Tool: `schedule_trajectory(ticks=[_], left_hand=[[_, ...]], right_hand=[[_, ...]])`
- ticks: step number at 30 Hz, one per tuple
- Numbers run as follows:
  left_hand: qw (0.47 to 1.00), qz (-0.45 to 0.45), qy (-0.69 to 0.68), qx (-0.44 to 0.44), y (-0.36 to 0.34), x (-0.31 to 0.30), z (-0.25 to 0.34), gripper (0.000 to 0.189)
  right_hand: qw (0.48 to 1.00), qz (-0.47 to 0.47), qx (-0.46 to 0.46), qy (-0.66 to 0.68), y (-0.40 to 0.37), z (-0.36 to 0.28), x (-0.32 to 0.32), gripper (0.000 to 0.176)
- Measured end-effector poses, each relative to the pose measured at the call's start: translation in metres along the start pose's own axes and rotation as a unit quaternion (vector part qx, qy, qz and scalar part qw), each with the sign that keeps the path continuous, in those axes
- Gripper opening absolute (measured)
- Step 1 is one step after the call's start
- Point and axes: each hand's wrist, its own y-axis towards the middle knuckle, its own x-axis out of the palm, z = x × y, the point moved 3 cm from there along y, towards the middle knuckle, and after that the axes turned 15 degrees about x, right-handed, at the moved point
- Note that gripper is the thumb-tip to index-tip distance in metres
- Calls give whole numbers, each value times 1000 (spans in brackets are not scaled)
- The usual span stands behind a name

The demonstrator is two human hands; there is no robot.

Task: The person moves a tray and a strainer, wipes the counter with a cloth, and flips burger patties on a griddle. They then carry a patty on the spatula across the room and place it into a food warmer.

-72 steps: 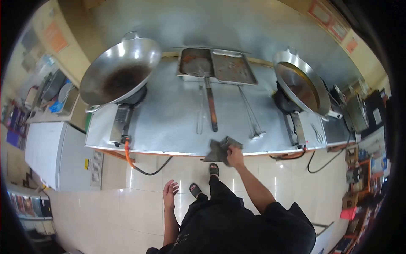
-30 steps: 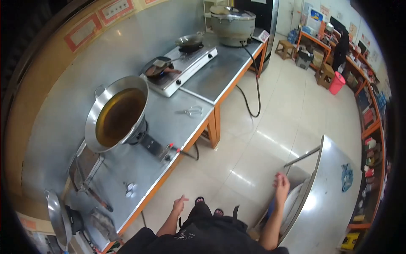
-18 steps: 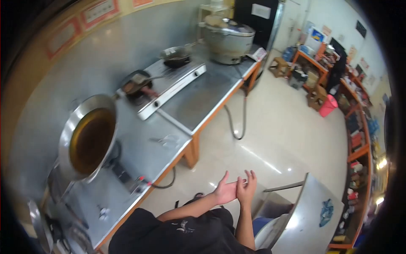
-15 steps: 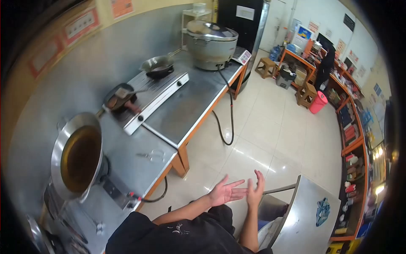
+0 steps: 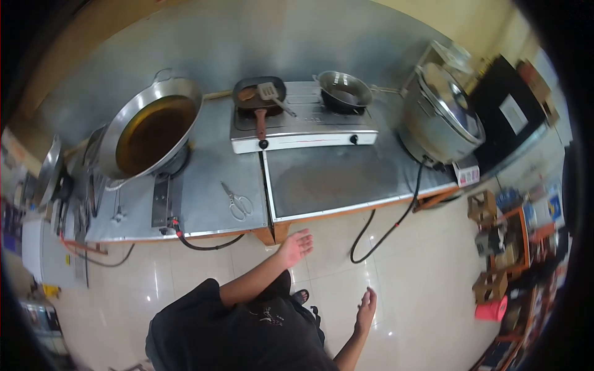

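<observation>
My left hand [image 5: 296, 248] is in front of the table edge, palm turned up and fingers stretched out, with nothing in it. The nearest thing on the table is a pair of scissors [image 5: 237, 203], lying apart from the hand. My right hand [image 5: 366, 307] hangs over the tiled floor to the right, fingers extended and holding nothing. Beyond the hands stands a two-burner gas stove [image 5: 303, 133]. A square frying pan [image 5: 261, 117] with a slotted spatula [image 5: 270, 92] across it rests on its left burner, and a dark wok [image 5: 345, 93] on the right one.
A large wok of dark oil [image 5: 154, 133] stands on the left table, over a burner with a black hose [image 5: 213, 247]. A big lidded rice cooker [image 5: 433, 123] is at the right end. Wooden stools [image 5: 490, 287] and a pink bin [image 5: 492, 308] stand far right.
My view has swung left to face the stove and tables. My hands, close together before, have moved apart; both remain empty.
</observation>
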Motion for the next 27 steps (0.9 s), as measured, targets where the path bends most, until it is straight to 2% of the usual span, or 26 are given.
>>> schedule_trajectory(ticks=[1, 3, 7, 9, 12, 15, 18, 21, 24, 25, 27], left_hand=[[999, 21, -6, 40, 7, -2, 12, 27], [993, 49, -29, 102, 11, 6, 43, 26], [973, 93, -45, 207, 35, 8, 101, 27], [963, 95, -33, 250, 46, 18, 137, 33], [948, 91, -29, 303, 85, 26, 186, 38], [927, 118, 25, 354, 116, 49, 231, 48], [928, 140, 47, 341, 155, 62, 262, 62], [922, 168, 84, 339, 174, 70, 286, 75], [933, 148, 77, 319, 194, 62, 292, 68], [933, 129, 83, 324, 200, 60, 295, 54], [945, 105, 74, 301, 211, 56, 298, 42]], right_hand=[[998, -43, -22, -38, 28, -24, 8, 33], [980, -116, -125, -104, 83, -83, 34, 42], [921, -217, -284, -156, 93, -249, 147, 35], [860, -226, -420, -181, 73, -318, 214, 35], [786, -180, -533, -257, 44, -400, 312, 37], [700, -142, -620, -325, 62, -431, 414, 40], [657, -97, -600, -446, 90, -441, 485, 45], [636, -119, -560, -518, 129, -439, 531, 47], [607, -105, -578, -535, 166, -451, 556, 46], [613, -82, -559, -553, 156, -467, 554, 39], [551, -84, -550, -623, 141, -499, 563, 34]])
